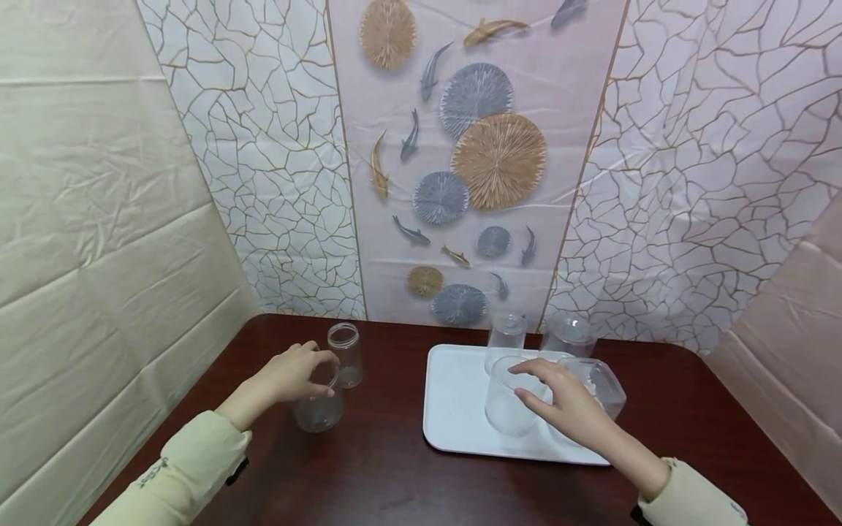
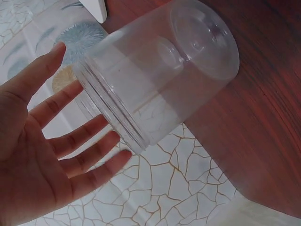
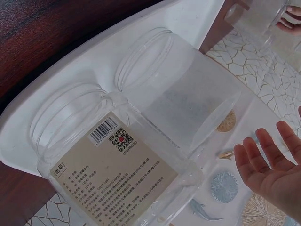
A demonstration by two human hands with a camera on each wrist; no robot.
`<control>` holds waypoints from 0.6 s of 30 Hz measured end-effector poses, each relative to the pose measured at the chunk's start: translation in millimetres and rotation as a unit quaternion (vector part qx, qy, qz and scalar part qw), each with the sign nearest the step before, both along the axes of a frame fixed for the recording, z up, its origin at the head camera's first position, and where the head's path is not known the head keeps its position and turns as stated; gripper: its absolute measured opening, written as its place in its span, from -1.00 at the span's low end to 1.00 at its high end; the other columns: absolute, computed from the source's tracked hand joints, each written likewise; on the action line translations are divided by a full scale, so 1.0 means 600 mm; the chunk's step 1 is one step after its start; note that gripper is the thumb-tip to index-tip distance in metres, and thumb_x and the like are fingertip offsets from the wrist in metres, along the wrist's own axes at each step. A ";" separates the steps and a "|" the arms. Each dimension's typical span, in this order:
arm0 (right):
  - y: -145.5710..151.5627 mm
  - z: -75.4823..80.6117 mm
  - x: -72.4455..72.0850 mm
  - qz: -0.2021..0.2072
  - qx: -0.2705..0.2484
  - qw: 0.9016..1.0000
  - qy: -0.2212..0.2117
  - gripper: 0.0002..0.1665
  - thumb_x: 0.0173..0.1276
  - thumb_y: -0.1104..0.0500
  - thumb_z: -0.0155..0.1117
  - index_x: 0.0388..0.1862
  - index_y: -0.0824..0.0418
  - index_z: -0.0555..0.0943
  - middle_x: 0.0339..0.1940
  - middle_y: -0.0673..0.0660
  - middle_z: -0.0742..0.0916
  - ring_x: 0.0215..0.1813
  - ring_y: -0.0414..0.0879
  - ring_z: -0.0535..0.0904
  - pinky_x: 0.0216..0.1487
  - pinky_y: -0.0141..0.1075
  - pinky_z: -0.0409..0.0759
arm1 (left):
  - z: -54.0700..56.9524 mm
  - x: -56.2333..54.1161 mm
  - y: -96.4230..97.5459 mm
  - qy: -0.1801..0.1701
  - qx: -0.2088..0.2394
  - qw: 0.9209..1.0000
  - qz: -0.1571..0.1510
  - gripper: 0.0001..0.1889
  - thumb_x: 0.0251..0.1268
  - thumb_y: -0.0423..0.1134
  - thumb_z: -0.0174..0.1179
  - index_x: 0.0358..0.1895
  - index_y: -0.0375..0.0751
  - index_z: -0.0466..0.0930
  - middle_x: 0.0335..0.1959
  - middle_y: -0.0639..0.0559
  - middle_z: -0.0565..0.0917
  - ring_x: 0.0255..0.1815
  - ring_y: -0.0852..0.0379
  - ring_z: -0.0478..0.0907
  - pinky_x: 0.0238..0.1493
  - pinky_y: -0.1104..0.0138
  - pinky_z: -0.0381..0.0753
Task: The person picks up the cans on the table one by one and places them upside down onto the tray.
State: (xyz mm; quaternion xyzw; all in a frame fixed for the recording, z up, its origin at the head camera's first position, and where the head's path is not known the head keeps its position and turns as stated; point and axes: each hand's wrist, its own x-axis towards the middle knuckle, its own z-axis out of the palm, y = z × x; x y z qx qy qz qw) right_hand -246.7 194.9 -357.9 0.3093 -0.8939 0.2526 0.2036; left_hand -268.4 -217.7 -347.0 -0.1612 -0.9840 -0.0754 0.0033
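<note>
Head view: the left hand [image 1: 289, 376] sits at the rim of a clear jar [image 1: 319, 406] on the dark red table [image 1: 368, 475], fingers loose and spread, nothing clamped. Just behind it stands a second small jar [image 1: 346, 353]. Over on the white tray [image 1: 454, 409], the right hand [image 1: 562, 405] hovers open above a wide clear tub [image 1: 506, 398], fingertips near its rim, with a labelled container [image 3: 117, 183] just beside it.
</note>
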 end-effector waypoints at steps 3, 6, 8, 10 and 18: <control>0.000 -0.001 0.000 -0.001 0.001 1.000 -0.003 -0.71 0.23 0.23 0.32 -0.05 0.19 0.63 -0.06 0.06 0.71 0.01 0.02 0.61 -0.15 -0.18 0.59 | -0.001 -0.004 -0.004 -0.016 -0.002 1.000 0.007 -0.46 -0.13 -0.06 0.48 0.03 0.05 0.55 -0.12 -0.10 0.50 -0.12 -0.09 0.44 -0.30 0.09 0.53; -0.001 -0.001 0.000 0.000 0.001 1.000 -0.006 -0.71 0.23 0.23 0.31 -0.04 0.19 0.63 -0.05 0.06 0.71 0.01 0.03 0.61 -0.15 -0.17 0.59 | 0.002 -0.007 -0.006 -0.027 0.002 1.000 0.008 -0.43 -0.20 -0.11 0.51 0.00 0.05 0.53 -0.17 -0.07 0.47 -0.15 -0.08 0.39 -0.36 0.13 0.50; -0.001 -0.001 -0.001 0.000 0.001 1.000 -0.005 -0.71 0.23 0.23 0.32 -0.05 0.19 0.63 -0.06 0.07 0.71 0.01 0.03 0.61 -0.15 -0.17 0.59 | 0.005 -0.010 -0.007 -0.029 0.007 0.999 0.011 -0.45 -0.21 -0.13 0.51 -0.02 0.04 0.54 -0.20 -0.07 0.44 -0.17 -0.07 0.37 -0.38 0.16 0.48; -0.002 -0.002 -0.002 0.001 0.001 1.000 -0.004 -0.71 0.23 0.23 0.32 -0.05 0.19 0.63 -0.06 0.07 0.71 0.01 0.02 0.62 -0.15 -0.17 0.59 | 0.009 -0.013 -0.009 -0.036 0.008 0.999 0.013 -0.47 -0.20 -0.13 0.51 -0.03 0.04 0.54 -0.21 -0.08 0.42 -0.20 -0.05 0.36 -0.40 0.18 0.46; -0.005 -0.002 -0.003 -0.002 0.003 1.000 -0.005 -0.71 0.23 0.22 0.31 -0.05 0.18 0.63 -0.06 0.06 0.71 -0.01 0.01 0.61 -0.15 -0.17 0.58 | 0.017 -0.030 -0.015 -0.065 0.001 0.998 -0.001 -0.41 -0.21 -0.11 0.52 0.00 -0.06 0.51 -0.13 -0.21 0.48 -0.12 -0.20 0.50 -0.22 0.04 0.57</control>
